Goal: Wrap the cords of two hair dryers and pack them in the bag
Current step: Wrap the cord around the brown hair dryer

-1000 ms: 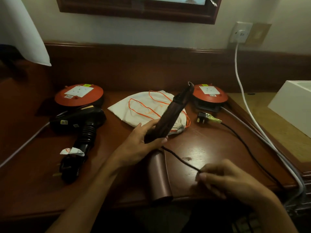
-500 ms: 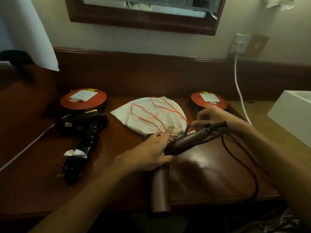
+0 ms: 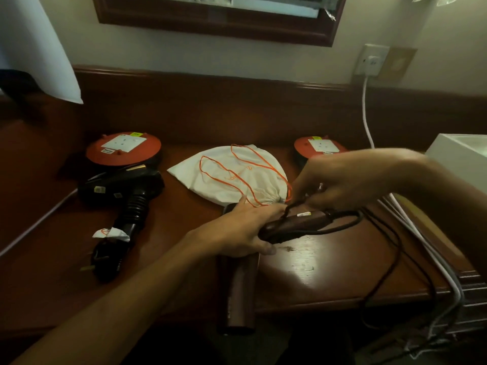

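A brown hair dryer (image 3: 239, 288) lies at the table's front edge, its barrel toward me and its handle (image 3: 295, 225) folded out to the right. My left hand (image 3: 237, 230) grips the dryer where handle meets barrel. My right hand (image 3: 340, 180) pinches the black cord (image 3: 342, 226) just above the handle; a loop of it lies along the handle and trails off the right edge. A black hair dryer (image 3: 123, 185) with its cord wound round the handle lies at the left. The white drawstring bag (image 3: 232, 172) with orange strings sits flat behind my hands.
Two orange cable reels (image 3: 123, 148) (image 3: 319, 147) stand at the back of the wooden table (image 3: 329, 272). A white cable (image 3: 366, 114) runs from the wall socket (image 3: 371, 60) down the right side. A white box (image 3: 458, 151) sits at the right, a lampshade (image 3: 34, 46) at upper left.
The dryer's handle swung from upright down to the right. My right hand came up from the front edge with the cord and now holds it over the handle, further toward my left hand.
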Motion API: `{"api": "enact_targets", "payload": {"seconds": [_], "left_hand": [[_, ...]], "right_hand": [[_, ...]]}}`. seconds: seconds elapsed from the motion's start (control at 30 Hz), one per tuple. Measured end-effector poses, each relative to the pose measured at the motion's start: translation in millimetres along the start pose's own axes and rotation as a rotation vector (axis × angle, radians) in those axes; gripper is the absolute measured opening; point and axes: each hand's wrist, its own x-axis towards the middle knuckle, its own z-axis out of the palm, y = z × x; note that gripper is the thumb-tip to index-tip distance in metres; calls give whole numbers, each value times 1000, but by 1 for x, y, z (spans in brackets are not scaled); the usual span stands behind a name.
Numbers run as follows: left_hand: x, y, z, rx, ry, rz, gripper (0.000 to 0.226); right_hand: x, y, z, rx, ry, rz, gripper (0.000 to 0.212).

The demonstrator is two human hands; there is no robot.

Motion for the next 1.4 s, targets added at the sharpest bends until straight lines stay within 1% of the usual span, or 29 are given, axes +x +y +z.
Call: {"api": "enact_targets", "payload": {"seconds": [0.07, 0.13, 0.2, 0.23, 0.3, 0.33, 0.37, 0.4, 0.43, 0.5, 0.53, 0.57, 0.63, 0.7, 0.8, 0.87, 1.0, 1.1, 1.17, 1.23, 1.3, 1.33, 1.37, 1.4], "left_hand": [[-1, 1, -1, -1, 8, 10, 68], [-2, -1, -2, -18, 3, -1, 70], [-2, 0, -2, -21, -5, -16, 74], [-2, 0, -1, -14, -9, -26, 73], [0, 1, 0, 5, -7, -30, 68], [1, 1, 0, 15, -5, -33, 65], [3, 0, 0, 22, 1, -39, 63], [4, 0, 1, 26, 2, -47, 63], [6, 1, 1, 22, -3, -55, 63], [8, 2, 2, 13, -3, -59, 60], [9, 1, 1, 1, 4, -58, 56], [8, -1, 1, -26, 24, -53, 51], [6, -10, -2, -116, 85, -48, 46], [-1, -20, -4, -232, 135, -39, 46], [-12, -32, -4, -370, 184, -7, 50], [-17, -36, -4, -439, 208, 13, 54], [-26, -39, -6, -534, 188, 13, 56], [-30, -37, -3, -535, 172, 29, 53], [-29, -35, -2, -529, 172, 41, 49], [-27, -34, -2, -503, 159, 54, 47], [-24, -32, -3, -456, 132, 62, 50], [-22, -32, -3, -429, 116, 65, 51], [-20, -32, -3, -403, 97, 65, 53], [-19, -32, -3, -382, 72, 64, 55]], "right_hand": [[-1, 12, -5, 40, 107, 7, 20], [1, 23, -5, 84, 177, 26, 19], [3, 35, -3, 90, 245, 105, 15], [5, 43, -1, 88, 289, 169, 20], [8, 55, 5, 86, 373, 319, 46], [9, 56, 8, 73, 432, 356, 56], [8, 52, 11, 59, 491, 355, 60], [4, 43, 13, 61, 536, 315, 59], [-3, 31, 14, 91, 561, 253, 53], [-22, 1, 22, 162, 527, 91, 36], [-29, -11, 32, 181, 472, 17, 30], [-36, -22, 46, 200, 410, -35, 30], [-41, -30, 80, 263, 328, -83, 33], [-36, -25, 111, 401, 287, -97, 40], [-21, -11, 143, 625, 285, -115, 45], [-9, -6, 157, 675, 274, -128, 46], [19, 11, 159, 646, 275, -71, 24], [36, 24, 147, 610, 255, -36, 17], [47, 36, 142, 655, 264, -15, 6], [56, 52, 135, 635, 266, -18, 15], [67, 71, 129, 568, 243, -10, 31], [74, 77, 125, 519, 220, -12, 25], [81, 79, 119, 475, 195, -29, 12], [84, 80, 112, 465, 171, -33, 9]]}}
